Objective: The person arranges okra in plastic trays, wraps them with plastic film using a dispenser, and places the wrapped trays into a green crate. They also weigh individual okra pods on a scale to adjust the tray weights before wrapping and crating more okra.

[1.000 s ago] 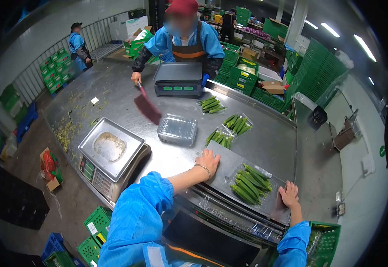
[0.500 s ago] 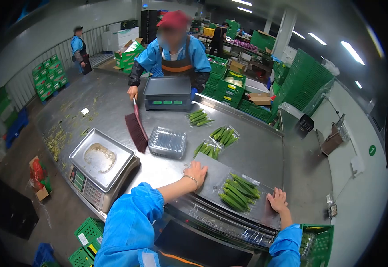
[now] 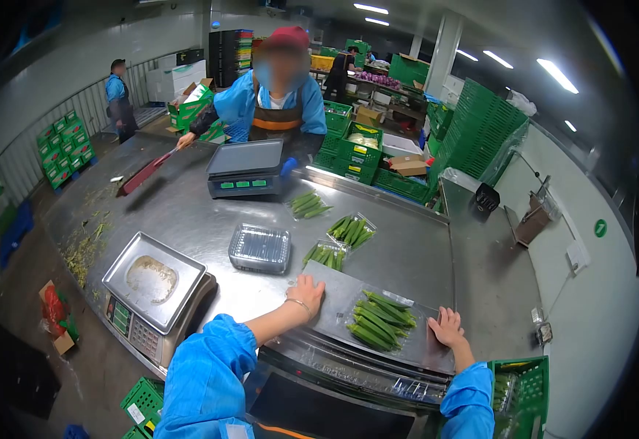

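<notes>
A pack of green okra (image 3: 382,322) lies on a flat grey metal plate (image 3: 334,296) in front of me, with clear film showing at its edges. My left hand (image 3: 305,294) rests at the plate's left end, fingers stretched out over the surface. At the opposite end, my right hand (image 3: 447,327) touches the plate's edge with its fingers apart. Just beyond the plate are more okra packs (image 3: 351,230), several in all. A stack of clear plastic trays (image 3: 259,249) stands beyond my left hand.
A weighing scale (image 3: 155,282) with a steel pan stands at left. Across the table, a co-worker in a red cap holds a brush (image 3: 144,174) near a second scale (image 3: 245,168). Plant scraps (image 3: 85,245) litter the left side. A green crate (image 3: 521,395) sits at lower right.
The co-worker's brush has swept away from the tray stack toward the table's far left. My view has shifted slightly; both my hands stay on the plate by the okra.
</notes>
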{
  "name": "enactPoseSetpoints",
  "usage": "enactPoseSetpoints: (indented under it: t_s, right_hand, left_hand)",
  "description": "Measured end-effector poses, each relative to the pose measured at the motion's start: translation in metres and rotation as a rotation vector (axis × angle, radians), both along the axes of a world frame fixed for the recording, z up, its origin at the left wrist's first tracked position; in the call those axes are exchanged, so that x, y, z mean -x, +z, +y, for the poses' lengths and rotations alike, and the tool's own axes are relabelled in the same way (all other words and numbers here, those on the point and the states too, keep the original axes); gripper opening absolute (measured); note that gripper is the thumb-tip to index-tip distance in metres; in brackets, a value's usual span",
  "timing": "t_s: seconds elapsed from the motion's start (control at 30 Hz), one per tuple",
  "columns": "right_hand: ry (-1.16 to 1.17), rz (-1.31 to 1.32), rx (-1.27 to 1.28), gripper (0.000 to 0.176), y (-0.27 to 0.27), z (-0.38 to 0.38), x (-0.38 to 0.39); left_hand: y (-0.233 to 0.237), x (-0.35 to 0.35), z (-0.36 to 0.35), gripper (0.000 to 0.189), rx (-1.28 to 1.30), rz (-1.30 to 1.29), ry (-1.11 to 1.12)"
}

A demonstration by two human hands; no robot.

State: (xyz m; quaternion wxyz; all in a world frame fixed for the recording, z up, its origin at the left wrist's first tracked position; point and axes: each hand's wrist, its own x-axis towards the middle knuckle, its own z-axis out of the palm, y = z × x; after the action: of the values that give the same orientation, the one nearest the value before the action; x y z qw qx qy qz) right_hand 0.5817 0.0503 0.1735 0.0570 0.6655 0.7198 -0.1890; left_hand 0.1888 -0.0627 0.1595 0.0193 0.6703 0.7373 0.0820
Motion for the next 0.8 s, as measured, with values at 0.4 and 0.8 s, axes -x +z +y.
enactPoseSetpoints:
  t_s: [0.4,0.8]
  right_hand:
    - [-0.005,0.026,0.005,0.074,0.0046,-0.0022,0.0029]
    - [0.002,0.038,-0.015,0.074,-0.0048,0.0021,-0.0023]
  left_hand:
    - [-0.0062,0.0012,0.0026,0.026,-0.007,0.058,0.018]
    - [-0.0074,0.0016,0.0032,0.026,-0.01,0.08,0.008]
